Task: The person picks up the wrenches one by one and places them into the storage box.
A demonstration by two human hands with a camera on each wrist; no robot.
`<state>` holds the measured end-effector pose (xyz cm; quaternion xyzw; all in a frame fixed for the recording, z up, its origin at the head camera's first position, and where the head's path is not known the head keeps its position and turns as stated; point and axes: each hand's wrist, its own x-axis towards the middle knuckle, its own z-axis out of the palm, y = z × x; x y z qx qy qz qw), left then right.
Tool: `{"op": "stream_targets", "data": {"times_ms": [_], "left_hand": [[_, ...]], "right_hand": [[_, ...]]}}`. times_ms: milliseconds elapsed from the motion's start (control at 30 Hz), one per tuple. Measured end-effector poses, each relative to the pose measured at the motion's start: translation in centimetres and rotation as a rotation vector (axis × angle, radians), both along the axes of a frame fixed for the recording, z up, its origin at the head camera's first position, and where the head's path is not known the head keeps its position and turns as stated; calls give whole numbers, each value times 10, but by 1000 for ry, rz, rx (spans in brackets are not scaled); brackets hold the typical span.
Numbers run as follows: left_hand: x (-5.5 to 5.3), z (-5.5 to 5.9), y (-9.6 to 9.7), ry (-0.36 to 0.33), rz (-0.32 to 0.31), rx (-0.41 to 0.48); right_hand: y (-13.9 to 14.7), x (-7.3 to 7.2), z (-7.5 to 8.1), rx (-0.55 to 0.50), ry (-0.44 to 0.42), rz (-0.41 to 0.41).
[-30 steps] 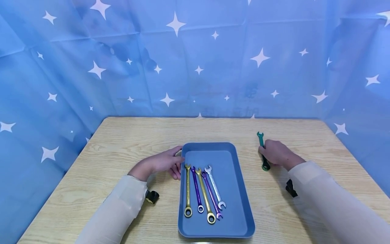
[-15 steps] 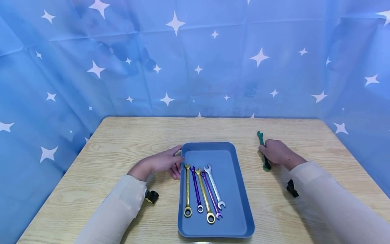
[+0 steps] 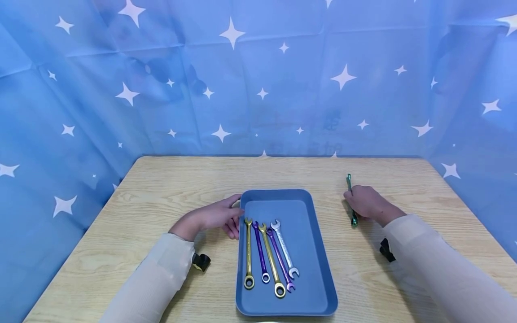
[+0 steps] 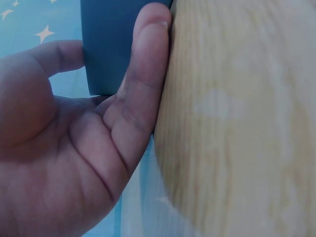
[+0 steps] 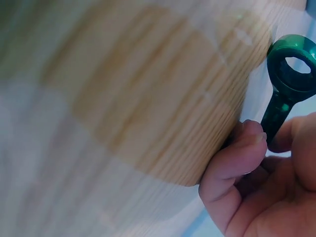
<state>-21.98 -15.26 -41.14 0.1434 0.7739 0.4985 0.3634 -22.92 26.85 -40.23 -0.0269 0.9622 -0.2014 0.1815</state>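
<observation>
At the right of the head view my right hand (image 3: 365, 202) grips a green combination wrench (image 3: 349, 181) by its middle, with both ends showing beyond the fingers. The wrench stands on its narrow edge there. Its ring end (image 5: 291, 66) shows up close in the right wrist view, the fingertips near the wood. My left hand (image 3: 216, 217) holds the left wall of a blue-grey tray (image 3: 319, 233), thumb at the rim and other fingers along the outside. That wall (image 4: 106, 49) lies between thumb and fingers in the left wrist view.
Inside the tray lie several wrenches side by side: a gold wrench (image 3: 248, 251) at the left, purple and gold ones in the middle, a silver wrench (image 3: 284, 249) at the right. The wooden table (image 3: 194, 179) ends at a blue star-patterned curtain (image 3: 258, 80).
The green wrench has rolled from flat onto its narrow edge in my right hand, its open end swinging slightly right. The left hand and tray stay put.
</observation>
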Motion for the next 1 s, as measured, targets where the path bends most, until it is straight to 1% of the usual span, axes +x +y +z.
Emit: {"op": "stream_targets", "data": {"times_ms": [167,433,633,867,1000], "left_hand": [[1,1,0,3,3,1],[1,0,-1,6,11,-5],[0,0,0,9,-1,-1],[-1,0,0,13,-22,16],[-1,0,-1,13,-19,13]], "right_hand": [[1,0,-2,-6,6,5],[2,-3,1,-19,-58,4],[3,-3,3,-31,-52,9],[4,-1,3,-51,-74,-41],[4,1,3,-63,-62,-54]]}}
